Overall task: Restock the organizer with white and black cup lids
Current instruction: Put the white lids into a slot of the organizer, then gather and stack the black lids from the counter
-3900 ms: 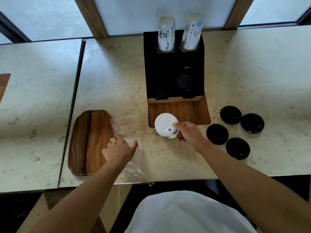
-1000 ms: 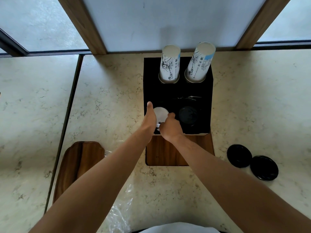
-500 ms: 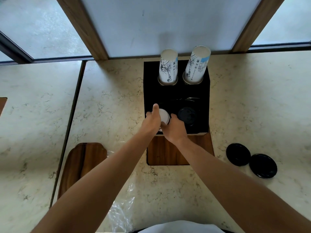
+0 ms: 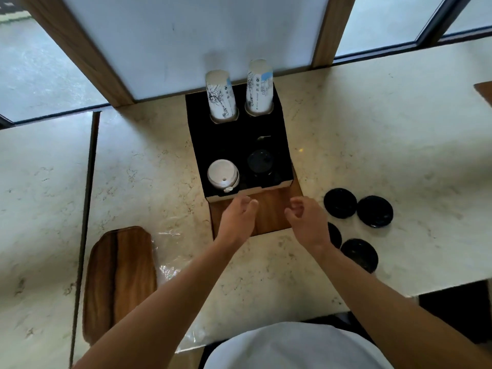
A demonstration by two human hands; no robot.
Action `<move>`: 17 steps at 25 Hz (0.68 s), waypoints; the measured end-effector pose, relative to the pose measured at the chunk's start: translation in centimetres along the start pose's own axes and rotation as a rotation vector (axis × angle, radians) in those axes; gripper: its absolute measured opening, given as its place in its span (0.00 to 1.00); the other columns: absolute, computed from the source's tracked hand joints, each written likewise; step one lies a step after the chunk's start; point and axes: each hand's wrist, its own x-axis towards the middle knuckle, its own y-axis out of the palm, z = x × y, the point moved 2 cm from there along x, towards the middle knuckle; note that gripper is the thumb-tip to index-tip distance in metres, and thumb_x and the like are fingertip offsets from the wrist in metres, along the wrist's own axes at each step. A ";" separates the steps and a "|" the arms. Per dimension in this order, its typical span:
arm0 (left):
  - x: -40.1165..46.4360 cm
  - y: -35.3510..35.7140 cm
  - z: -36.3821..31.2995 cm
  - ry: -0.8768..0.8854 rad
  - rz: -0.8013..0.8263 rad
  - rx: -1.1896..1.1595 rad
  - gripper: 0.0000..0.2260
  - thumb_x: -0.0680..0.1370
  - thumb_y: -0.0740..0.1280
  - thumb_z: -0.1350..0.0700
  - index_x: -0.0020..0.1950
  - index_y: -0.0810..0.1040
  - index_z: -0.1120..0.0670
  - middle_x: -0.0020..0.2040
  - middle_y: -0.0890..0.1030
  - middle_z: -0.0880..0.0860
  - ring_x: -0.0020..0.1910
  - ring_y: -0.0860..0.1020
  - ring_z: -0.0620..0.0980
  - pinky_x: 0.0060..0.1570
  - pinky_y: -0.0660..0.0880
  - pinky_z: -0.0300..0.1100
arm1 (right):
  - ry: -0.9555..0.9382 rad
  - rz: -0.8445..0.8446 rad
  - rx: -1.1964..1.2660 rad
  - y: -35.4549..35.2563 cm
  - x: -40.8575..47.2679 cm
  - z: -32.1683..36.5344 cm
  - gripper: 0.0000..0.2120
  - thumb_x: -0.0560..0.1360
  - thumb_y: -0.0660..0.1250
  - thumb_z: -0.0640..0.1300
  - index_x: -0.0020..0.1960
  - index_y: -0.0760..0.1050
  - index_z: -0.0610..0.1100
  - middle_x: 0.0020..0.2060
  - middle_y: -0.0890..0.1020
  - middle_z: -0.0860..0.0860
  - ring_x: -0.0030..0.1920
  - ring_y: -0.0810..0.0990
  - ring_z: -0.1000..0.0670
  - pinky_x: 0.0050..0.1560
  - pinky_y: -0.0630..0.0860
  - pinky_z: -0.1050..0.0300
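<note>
Black box-shaped organizer with wooden front tray as landmark, standing on pale marble counter. Stack of white round plastic cup lids seated in front-left well of organizer, top lid a bit askew, tab poking toward front lip; probably needs no more pushing. Stack of black round plastic cup lids in front-right well, sitting lower, hard to read against black wall. Two printed white paper cup stacks upside down in rear wells.

Left hand over wooden tray just in front of white-lid well, fingers loosely curled, holding nothing. Right hand over right end of tray, fingers loosely curled too, empty. Neither touching organizer.

Four loose black round lids flat on counter right of organizer, two touching side by side, two nearer the person, one partly hidden behind right wrist. Likely laid out there within easy reach of right hand, next to the black well.

Judgement: white side done, black side left. Next likely right hand out to loose black lids, gather, drop into front-right well.

Dark wooden oval board left of organizer, crumpled clear plastic wrapper between board and organizer, probably the emptied lid sleeve.
</note>
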 end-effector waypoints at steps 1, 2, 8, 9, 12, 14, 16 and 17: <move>-0.4 1.1 0.2 -0.002 0.034 0.016 0.16 0.83 0.62 0.43 0.67 0.76 0.49 0.54 0.78 0.43 0.51 0.76 0.43 0.44 0.68 0.35 | 0.004 -0.015 -0.032 -0.8 -0.6 -1.2 0.13 0.79 0.72 0.44 0.62 0.79 0.43 0.54 0.80 0.48 0.53 0.81 0.49 0.55 0.78 0.56; -0.8 2.1 0.3 -0.006 0.066 0.036 0.16 0.82 0.63 0.45 0.67 0.76 0.49 0.55 0.78 0.44 0.51 0.75 0.42 0.43 0.68 0.33 | 0.006 -0.034 -0.076 -1.6 -1.1 -2.5 0.12 0.78 0.72 0.44 0.60 0.79 0.44 0.54 0.79 0.49 0.53 0.80 0.48 0.56 0.78 0.54; -2.1 7.5 0.0 -0.111 0.252 0.076 0.14 0.82 0.64 0.51 0.67 0.77 0.51 0.59 0.78 0.47 0.52 0.75 0.45 0.45 0.70 0.39 | 0.035 -0.092 -0.393 -5.1 -3.2 -8.0 0.18 0.71 0.78 0.50 0.57 0.78 0.45 0.55 0.76 0.47 0.58 0.73 0.44 0.61 0.72 0.50; -2.4 8.2 -0.2 -0.124 0.266 0.092 0.15 0.82 0.64 0.52 0.68 0.77 0.51 0.59 0.78 0.47 0.52 0.76 0.46 0.47 0.70 0.40 | 0.024 -0.072 -0.426 -5.3 -3.3 -8.3 0.19 0.69 0.79 0.52 0.56 0.79 0.46 0.55 0.77 0.47 0.57 0.73 0.44 0.60 0.72 0.49; -3.0 9.7 -0.2 -0.151 0.322 0.131 0.14 0.81 0.65 0.52 0.68 0.75 0.50 0.49 0.77 0.42 0.44 0.76 0.40 0.38 0.71 0.38 | -0.006 0.049 -0.517 -5.0 -3.2 -8.9 0.25 0.68 0.79 0.57 0.60 0.78 0.48 0.63 0.75 0.46 0.62 0.72 0.43 0.65 0.71 0.48; -3.2 10.3 0.0 -0.158 0.356 0.163 0.14 0.82 0.66 0.52 0.67 0.74 0.50 0.47 0.76 0.41 0.43 0.77 0.40 0.36 0.72 0.37 | 0.000 0.129 -0.555 -4.6 -3.1 -9.3 0.27 0.69 0.78 0.57 0.64 0.75 0.49 0.70 0.71 0.45 0.69 0.68 0.42 0.71 0.68 0.48; -3.2 10.7 0.1 -0.197 0.340 0.147 0.14 0.81 0.66 0.52 0.67 0.75 0.50 0.48 0.78 0.44 0.45 0.78 0.43 0.41 0.76 0.39 | 0.015 0.162 -0.539 -4.3 -3.0 -9.7 0.28 0.69 0.78 0.54 0.65 0.74 0.49 0.72 0.69 0.44 0.72 0.66 0.42 0.73 0.66 0.48; -3.2 10.8 0.1 -0.215 0.326 0.135 0.14 0.81 0.66 0.52 0.67 0.75 0.51 0.49 0.79 0.45 0.47 0.79 0.45 0.45 0.78 0.41 | 0.013 0.164 -0.528 -4.3 -2.9 -9.8 0.28 0.69 0.79 0.52 0.65 0.73 0.49 0.72 0.69 0.45 0.72 0.67 0.42 0.74 0.66 0.48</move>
